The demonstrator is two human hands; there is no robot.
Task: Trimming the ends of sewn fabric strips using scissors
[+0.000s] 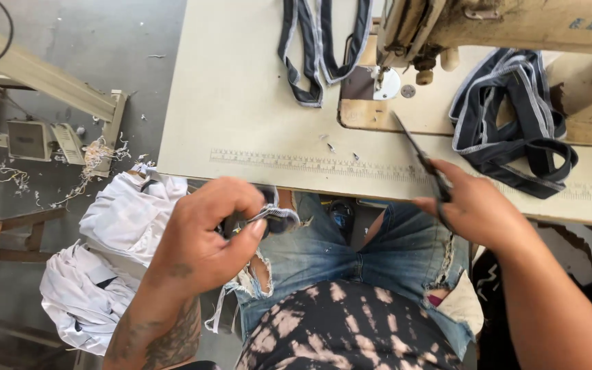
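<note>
Beside table (pixel 241 103), left hand (pixel 203 240) pinches strip (pixel 279 218), right hand (pixel 474 209) scissors (pixel 423 161)

We identify a garment sewing workshop. At upper right of the frame stands a worn beige industrial sewing machine (pixel 515 24) on a cream worktable (pixel 241 103) bearing a printed ruler strip (pixel 296 162). Dark denim strips (pixel 512 116) lie beside it; white fabric pieces (pixel 114 253) and thread scraps (pixel 94 157) cover the grey floor at left.

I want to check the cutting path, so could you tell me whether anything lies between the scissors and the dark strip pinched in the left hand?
Nothing visible does: only open air separates the scissors in the right hand from the dark strip in the left hand.
</note>
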